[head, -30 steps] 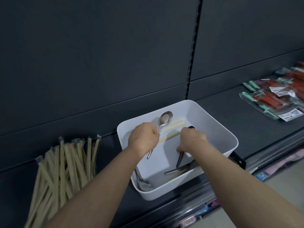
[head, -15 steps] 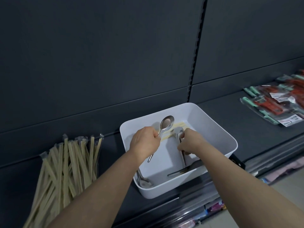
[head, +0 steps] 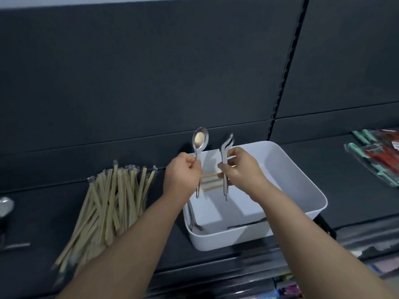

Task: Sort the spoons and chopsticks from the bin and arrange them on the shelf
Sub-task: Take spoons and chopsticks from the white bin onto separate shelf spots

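From the head camera, both hands are raised over the white bin (head: 302,169), which sits on the dark shelf (head: 336,160) near its front edge. The left hand (head: 182,176) has its fingers curled tight round the handle of a metal spoon (head: 200,140), held upright with the bowl on top and facing the camera. The right hand (head: 241,167) pinches shut on a second spoon (head: 225,147), also upright; its bowl end is blurred and seen edge-on, so its shape is hard to read. The two spoons stand side by side, close but apart.

Between and behind the hands, a few pale chopsticks (head: 210,180) lie across the bin floor, partly hidden by the fingers. More metal cutlery (head: 194,225) rests against the bin's near left wall, with another piece (head: 248,224) along the near wall; the forearms cover part of the bin.

Left of the bin, a large fanned bundle of wrapped chopsticks (head: 112,203) lies on the shelf. Far right lie packets of red and green goods (head: 380,156). A shiny object (head: 5,207) at the far left edge is too cut off to identify
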